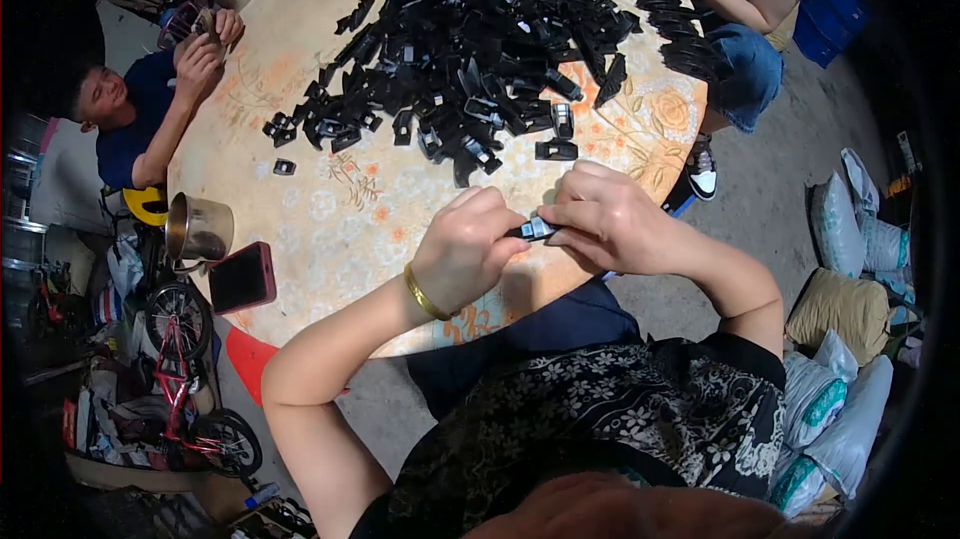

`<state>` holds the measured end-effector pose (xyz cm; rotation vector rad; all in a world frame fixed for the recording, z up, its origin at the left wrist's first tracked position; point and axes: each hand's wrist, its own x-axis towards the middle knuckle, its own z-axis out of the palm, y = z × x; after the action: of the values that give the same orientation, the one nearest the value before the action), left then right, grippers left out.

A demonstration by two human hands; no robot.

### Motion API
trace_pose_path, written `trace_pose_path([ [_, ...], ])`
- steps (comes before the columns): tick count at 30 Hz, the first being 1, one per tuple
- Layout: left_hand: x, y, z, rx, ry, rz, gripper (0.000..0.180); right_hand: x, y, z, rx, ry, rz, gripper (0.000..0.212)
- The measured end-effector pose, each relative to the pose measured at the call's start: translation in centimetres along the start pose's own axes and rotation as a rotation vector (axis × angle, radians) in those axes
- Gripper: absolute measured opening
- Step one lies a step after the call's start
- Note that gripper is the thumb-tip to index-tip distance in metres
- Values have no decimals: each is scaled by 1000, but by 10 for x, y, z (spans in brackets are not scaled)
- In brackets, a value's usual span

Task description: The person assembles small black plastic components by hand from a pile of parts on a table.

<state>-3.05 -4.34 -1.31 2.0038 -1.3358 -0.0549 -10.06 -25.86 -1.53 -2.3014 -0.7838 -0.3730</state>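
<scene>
Between my two hands, just over the table's near edge, is a small black plastic part (537, 229) with a pale grey patch on it. My left hand (465, 244), with a gold bracelet at the wrist, pinches its left end. Thumb and fingers of my right hand (610, 219) close on the other end. Fingertips hide much of the part. Beyond my hands a big heap of black plastic parts (440, 59) covers the far middle of the table, some with grey inserts. One loose black part (556, 150) lies close to my right hand.
The round table (290, 209) has a patterned cloth. A phone (242, 277) and a metal cup (200, 227) sit at its left edge. One person (150, 119) works at left, another (750, 29) at far right beside stacked black parts (680, 29). Sacks (838, 314) stand right.
</scene>
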Motion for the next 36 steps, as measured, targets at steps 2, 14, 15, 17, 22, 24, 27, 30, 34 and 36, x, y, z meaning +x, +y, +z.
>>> trace_pose_path([
  [2,7,-7,-9,-49,-120,40,19,-3,3,1,44,-9,-3,25],
  [14,157,-7,65,531,194,62,27,-75,-15,-43,-117,-263,294,27],
  [15,163,-11,67,529,198,67,27,-78,-12,-42,-212,-213,362,28],
  [17,170,-16,70,611,84,13,24,-78,-10,-43,-236,-143,346,28],
  [22,149,-15,38,257,249,80,26,-62,1,-45,-63,129,209,18],
  [24,129,-4,8,44,215,-112,32,-44,12,-38,-92,254,137,18],
  [27,87,-8,-26,-208,109,-337,22,-11,22,-19,-256,300,81,23],
  [30,50,-7,-40,-441,-45,-623,15,6,35,-2,-315,228,70,26],
  [34,14,-10,-29,-571,-40,-739,15,19,40,1,-317,132,105,23],
  [36,10,-5,-25,-471,-40,-689,18,21,38,-5,-244,162,121,22],
])
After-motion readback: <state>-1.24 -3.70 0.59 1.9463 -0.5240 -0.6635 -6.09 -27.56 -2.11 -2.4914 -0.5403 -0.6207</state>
